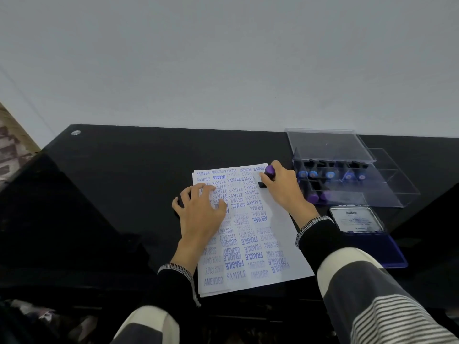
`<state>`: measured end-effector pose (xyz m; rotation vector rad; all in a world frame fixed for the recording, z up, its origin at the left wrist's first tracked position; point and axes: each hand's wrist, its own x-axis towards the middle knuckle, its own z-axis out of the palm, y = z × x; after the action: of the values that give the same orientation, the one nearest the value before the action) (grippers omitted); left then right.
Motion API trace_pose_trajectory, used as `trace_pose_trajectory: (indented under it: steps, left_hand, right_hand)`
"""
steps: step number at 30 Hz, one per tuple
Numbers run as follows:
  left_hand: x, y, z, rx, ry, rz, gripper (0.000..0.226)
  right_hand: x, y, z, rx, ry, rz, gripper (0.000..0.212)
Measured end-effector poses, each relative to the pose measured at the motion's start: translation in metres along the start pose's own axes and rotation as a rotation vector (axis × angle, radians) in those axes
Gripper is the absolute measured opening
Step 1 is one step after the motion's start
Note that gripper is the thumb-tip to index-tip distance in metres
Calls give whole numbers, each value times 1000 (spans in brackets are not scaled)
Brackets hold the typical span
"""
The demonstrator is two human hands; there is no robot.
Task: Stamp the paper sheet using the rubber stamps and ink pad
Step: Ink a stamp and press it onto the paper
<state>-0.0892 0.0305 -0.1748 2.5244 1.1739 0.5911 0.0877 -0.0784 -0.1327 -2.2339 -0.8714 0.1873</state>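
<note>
A white paper sheet (278, 242), covered with blue stamped words, lies on the black table (111, 184). My left hand (202, 211) rests flat on the sheet's left side, fingers spread. My right hand (282, 187) grips a purple-handled rubber stamp (269, 173) whose black base sits on the sheet's far right corner. The open ink pad (380, 240), blue with its lid raised, lies to the right of the sheet.
A clear plastic box (347, 181) with several more purple stamps stands at the back right, its lid (327, 144) open behind it. A pale wall rises behind the table. More sheets lie under the top one.
</note>
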Motion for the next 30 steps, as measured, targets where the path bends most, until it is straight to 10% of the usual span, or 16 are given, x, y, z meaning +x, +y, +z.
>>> trace_pose_trajectory:
  steps: [30]
  left_hand:
    - [-1,1,0,20,-6,-16,40]
  right_hand:
    - [2,6,12,-15,35,-6,17]
